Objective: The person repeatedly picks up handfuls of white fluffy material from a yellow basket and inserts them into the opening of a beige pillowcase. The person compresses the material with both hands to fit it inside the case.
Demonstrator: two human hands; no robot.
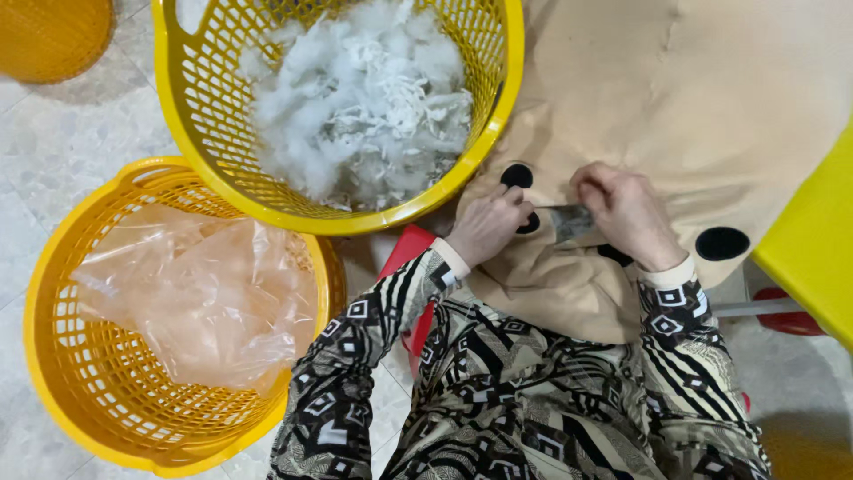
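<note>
Both the left hand [487, 222] and right hand [625, 212] pinch the tan fabric cover [675, 98], fingertips curled under, hiding the grey opening [569, 220] between them

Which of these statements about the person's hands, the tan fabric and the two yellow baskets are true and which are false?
1. Both hands rest on the tan fabric. True: the left hand and right hand grip it.
2. The upper basket holds white stuffing. True.
3. The lower basket holds folded towels. False: it holds a crumpled clear plastic bag.
4. The fabric has red patches. False: its black patches are oval.
</note>
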